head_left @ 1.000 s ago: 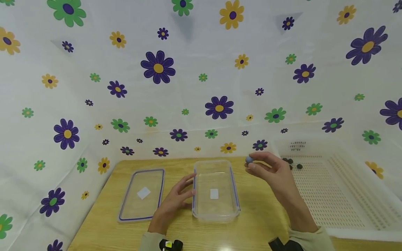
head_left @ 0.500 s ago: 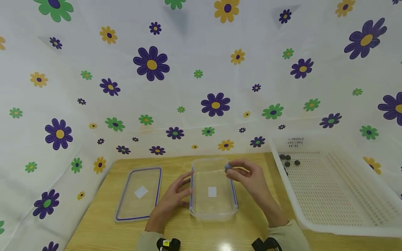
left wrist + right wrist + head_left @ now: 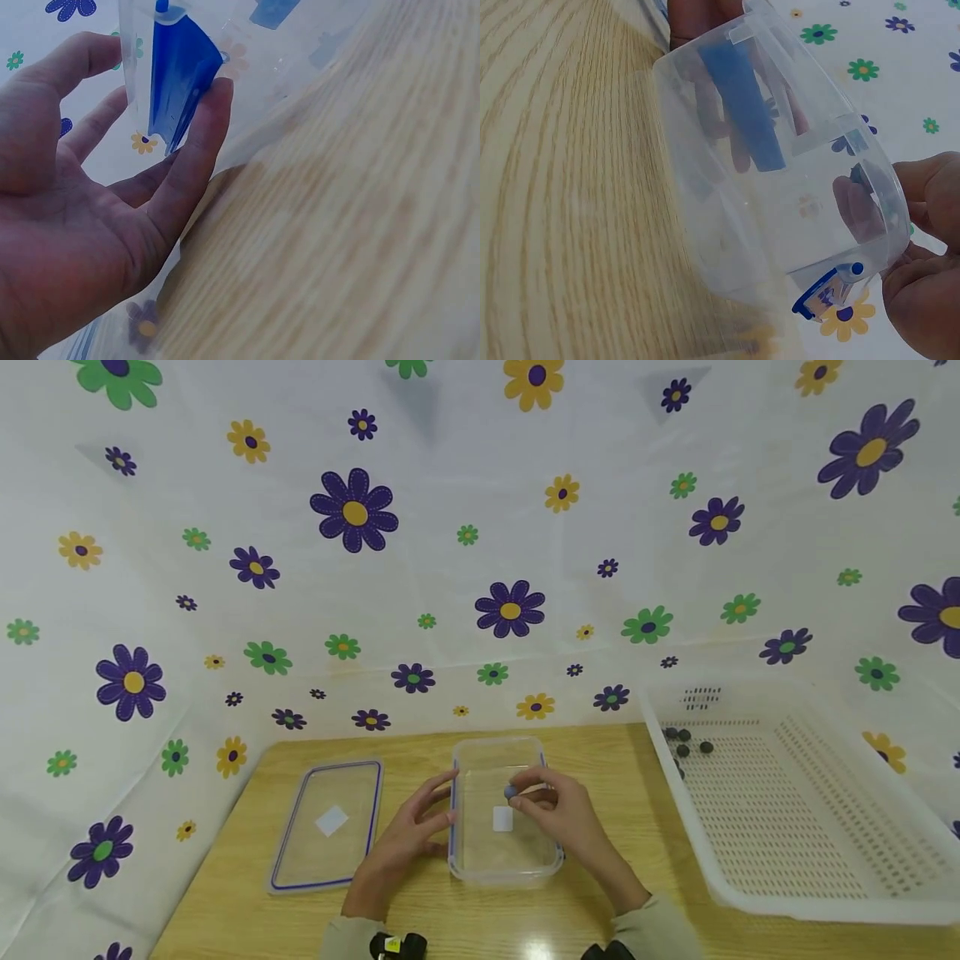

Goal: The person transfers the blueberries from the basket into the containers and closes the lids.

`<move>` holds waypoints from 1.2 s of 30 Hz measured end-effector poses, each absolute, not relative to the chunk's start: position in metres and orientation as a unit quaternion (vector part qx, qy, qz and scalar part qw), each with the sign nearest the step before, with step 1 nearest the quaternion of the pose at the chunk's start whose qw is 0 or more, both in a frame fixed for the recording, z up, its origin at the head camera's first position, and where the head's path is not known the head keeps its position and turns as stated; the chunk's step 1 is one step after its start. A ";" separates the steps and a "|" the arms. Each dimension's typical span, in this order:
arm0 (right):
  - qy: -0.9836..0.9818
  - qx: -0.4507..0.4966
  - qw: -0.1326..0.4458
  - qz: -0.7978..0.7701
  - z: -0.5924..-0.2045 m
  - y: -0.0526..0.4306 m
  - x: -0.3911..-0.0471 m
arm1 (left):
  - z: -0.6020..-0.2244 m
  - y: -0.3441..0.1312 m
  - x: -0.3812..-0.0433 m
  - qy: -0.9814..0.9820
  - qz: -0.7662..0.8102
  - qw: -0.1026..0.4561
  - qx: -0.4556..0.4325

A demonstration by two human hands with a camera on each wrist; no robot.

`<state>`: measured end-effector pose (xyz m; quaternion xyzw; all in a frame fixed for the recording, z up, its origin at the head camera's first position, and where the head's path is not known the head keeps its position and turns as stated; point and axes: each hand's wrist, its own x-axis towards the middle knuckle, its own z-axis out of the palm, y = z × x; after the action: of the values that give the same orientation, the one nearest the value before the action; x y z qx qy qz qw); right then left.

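Note:
Between thumb and fingertips, my right hand (image 3: 564, 814) pinches a small blue-grey ball (image 3: 511, 792). It hangs over the inside of a clear plastic food container (image 3: 506, 872) with blue clip flaps. In the right wrist view, the ball (image 3: 857, 177) shows partly through the container's clear wall, among the fingertips. My left hand (image 3: 405, 835) rests its spread fingers against the container's left side. Seen from the left wrist, those fingertips touch the wall and rim around a blue clip flap (image 3: 180, 75). A white square label (image 3: 502, 818) shows at the container's bottom.
To the left lies the container's clear lid (image 3: 352, 785) with a blue seal and a white label. A white perforated basket (image 3: 795, 810) stands at the right, with several dark balls (image 3: 683, 750) in its far left corner. Flowered cloth (image 3: 442, 568) hangs behind the wooden table (image 3: 600, 768).
My right hand has carried the ball leftward from beside the basket to above the container. My left hand has stayed at the container's side. The head view has shifted slightly.

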<state>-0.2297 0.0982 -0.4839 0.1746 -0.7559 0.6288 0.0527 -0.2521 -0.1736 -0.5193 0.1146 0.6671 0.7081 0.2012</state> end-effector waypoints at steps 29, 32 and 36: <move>-0.765 0.252 0.123 0.580 -0.361 0.164 -0.211 | -0.518 -0.173 -0.254 0.662 0.712 0.197 0.129; -0.799 0.241 0.164 0.526 -0.346 0.190 -0.212 | -0.520 -0.169 -0.254 0.651 0.718 0.207 0.131; -0.826 0.219 0.193 0.482 -0.344 0.224 -0.228 | -0.521 -0.168 -0.253 0.648 0.722 0.205 0.131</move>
<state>-0.2282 0.2240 -0.3441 0.2193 -0.8260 0.4820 0.1931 -0.2527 -0.1678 -0.5211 0.1307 0.6482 0.7215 0.2053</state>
